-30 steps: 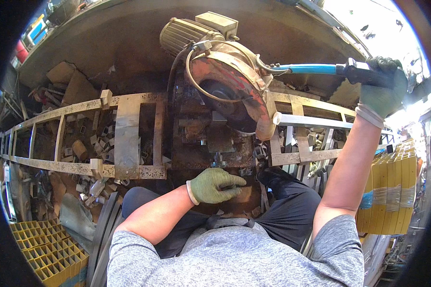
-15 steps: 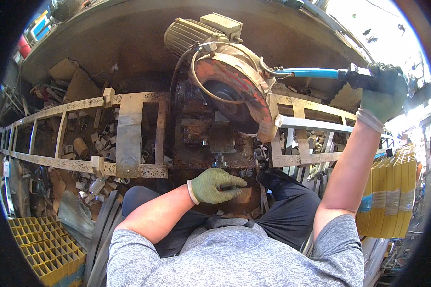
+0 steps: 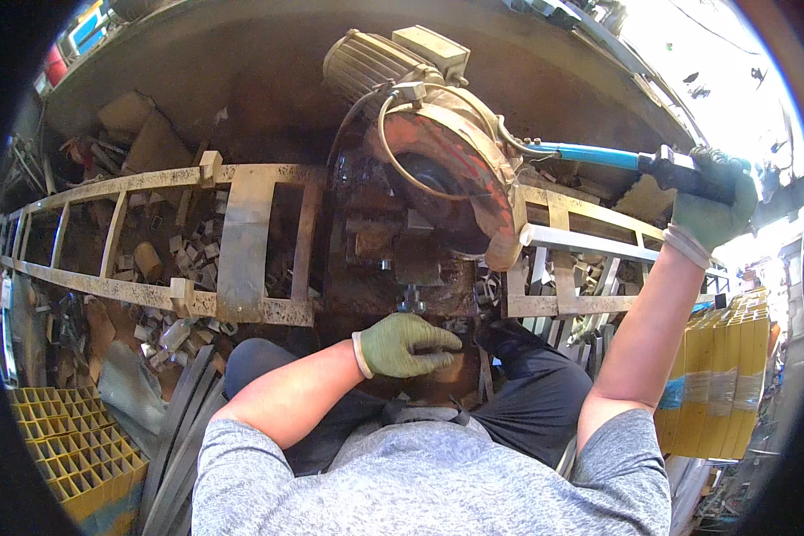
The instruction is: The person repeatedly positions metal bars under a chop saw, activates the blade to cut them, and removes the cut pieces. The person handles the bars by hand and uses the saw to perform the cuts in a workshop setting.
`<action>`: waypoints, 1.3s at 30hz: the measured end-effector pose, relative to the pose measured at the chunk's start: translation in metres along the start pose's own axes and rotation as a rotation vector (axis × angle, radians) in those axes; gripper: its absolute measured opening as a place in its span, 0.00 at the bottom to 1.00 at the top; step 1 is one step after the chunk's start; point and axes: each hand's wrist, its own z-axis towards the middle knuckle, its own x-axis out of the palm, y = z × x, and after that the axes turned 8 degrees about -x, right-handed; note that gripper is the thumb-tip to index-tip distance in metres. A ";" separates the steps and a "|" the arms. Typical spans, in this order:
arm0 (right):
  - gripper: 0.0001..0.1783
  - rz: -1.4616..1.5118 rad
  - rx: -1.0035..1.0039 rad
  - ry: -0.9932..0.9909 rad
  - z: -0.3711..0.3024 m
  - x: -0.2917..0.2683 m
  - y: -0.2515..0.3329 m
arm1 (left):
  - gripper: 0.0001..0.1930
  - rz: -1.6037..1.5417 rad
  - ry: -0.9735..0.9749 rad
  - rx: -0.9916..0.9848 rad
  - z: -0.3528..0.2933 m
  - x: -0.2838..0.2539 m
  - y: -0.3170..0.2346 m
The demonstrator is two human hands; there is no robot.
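Observation:
My right hand (image 3: 716, 192), in a green glove, is closed around the black grip (image 3: 679, 170) at the end of a blue lever (image 3: 594, 154). The lever joins the head of a cut-off saw (image 3: 469, 125), whose red-stained guard partly covers a dark round blade (image 3: 429, 192). Below the blade is the dark saw base (image 3: 357, 290) with metal clamp parts. My left hand (image 3: 406, 346), also gloved, is by the clamp screw (image 3: 411, 299) at the base's near side. Its fingers are slightly bent and apart, with nothing visible in them. A silvery metal bar (image 3: 590, 241) lies right of the blade.
Ladder-like metal support frames (image 3: 107, 281) extend left and right of the saw. Small cut tube pieces (image 3: 192, 255) are heaped beneath the left one. Yellow tube bundles stand at lower left (image 3: 76, 447) and at right (image 3: 715, 384). Long dark bars (image 3: 174, 447) lean beside my left arm.
My right hand has lowered the lever a little, and the saw head has tilted down with it. The left hand stays by the clamp screw. The whole view has shifted slightly.

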 end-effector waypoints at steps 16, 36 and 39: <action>0.21 -0.163 -0.049 0.118 0.078 0.071 -0.043 | 0.17 0.027 -0.032 0.059 0.006 0.008 0.006; 0.13 -1.050 -0.032 0.541 0.095 0.259 -0.264 | 0.22 0.103 0.076 -0.030 0.001 -0.005 0.007; 0.12 -1.046 -0.057 0.539 0.091 0.243 -0.258 | 0.23 0.133 0.092 -0.040 0.001 -0.007 0.004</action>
